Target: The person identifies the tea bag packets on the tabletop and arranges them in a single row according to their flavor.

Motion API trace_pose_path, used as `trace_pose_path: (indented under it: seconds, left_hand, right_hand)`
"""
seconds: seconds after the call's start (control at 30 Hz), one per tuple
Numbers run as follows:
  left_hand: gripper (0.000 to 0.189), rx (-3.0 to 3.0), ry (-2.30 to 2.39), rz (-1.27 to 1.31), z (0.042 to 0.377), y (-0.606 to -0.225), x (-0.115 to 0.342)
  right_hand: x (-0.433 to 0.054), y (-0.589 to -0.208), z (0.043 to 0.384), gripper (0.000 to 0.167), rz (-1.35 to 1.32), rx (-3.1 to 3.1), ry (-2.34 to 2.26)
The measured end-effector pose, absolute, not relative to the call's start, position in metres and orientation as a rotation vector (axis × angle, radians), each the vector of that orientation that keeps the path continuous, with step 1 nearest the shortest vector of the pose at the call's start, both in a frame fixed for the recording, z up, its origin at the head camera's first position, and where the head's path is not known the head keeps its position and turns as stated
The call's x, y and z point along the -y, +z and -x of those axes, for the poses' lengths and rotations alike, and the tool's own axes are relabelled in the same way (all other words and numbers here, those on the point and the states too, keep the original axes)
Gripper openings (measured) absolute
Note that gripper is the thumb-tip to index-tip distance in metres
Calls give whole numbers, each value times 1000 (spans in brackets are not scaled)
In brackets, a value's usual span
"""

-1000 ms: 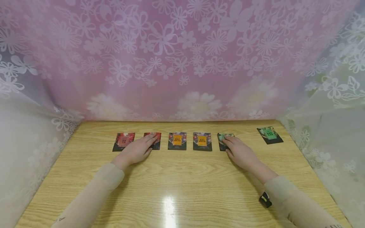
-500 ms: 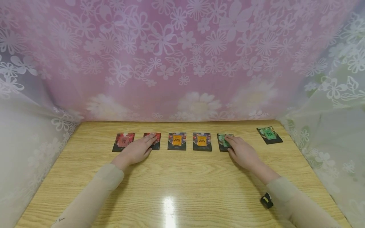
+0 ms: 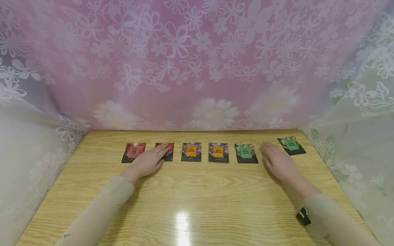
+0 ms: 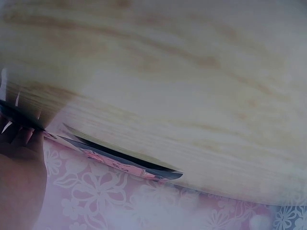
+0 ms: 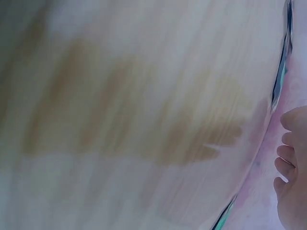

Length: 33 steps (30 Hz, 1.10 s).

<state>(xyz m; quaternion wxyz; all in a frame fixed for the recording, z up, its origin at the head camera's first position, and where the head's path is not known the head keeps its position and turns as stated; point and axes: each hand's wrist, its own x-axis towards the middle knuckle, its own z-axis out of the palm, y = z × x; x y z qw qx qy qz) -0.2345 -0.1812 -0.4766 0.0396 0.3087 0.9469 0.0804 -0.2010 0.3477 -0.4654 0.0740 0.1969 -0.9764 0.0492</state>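
My left hand (image 3: 147,162) lies with straight fingers on a red and black packet (image 3: 168,158), covering much of it. Just left of that hand is a second red packet (image 3: 133,152), partly behind the wrist. My right hand (image 3: 279,163) holds nothing; it is over the table between a green packet (image 3: 246,153) and a tilted green packet (image 3: 291,145) at the far right. In the right wrist view its fingers (image 5: 286,153) are apart from both green-edged packets. Two packets with orange labels, one left (image 3: 191,152) and one right (image 3: 218,152), lie between the hands.
The packets form a row near the back of the wooden table (image 3: 197,191). A pink flowered curtain (image 3: 197,68) hangs behind, with pale lace cloth (image 3: 363,136) at the sides. A small black device (image 3: 303,216) is at the right cuff.
My right hand has left the nearer green packet and moved right, uncovering it. That packet lies flat in the row. The left hand has stayed on the red packet.
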Motion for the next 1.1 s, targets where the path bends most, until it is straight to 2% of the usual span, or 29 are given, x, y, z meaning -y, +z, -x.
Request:
trace_pose_path:
  seconds: [0.6,1.1]
  left_hand:
    - [57,-2900,243,-960,235,-477,180]
    - [58,-2895,240,-952,237,-478,183]
  right_hand:
    - [-421,-472,214,56,-564,2917,53]
    - [-448,-472,226,60,-468,3050,-30]
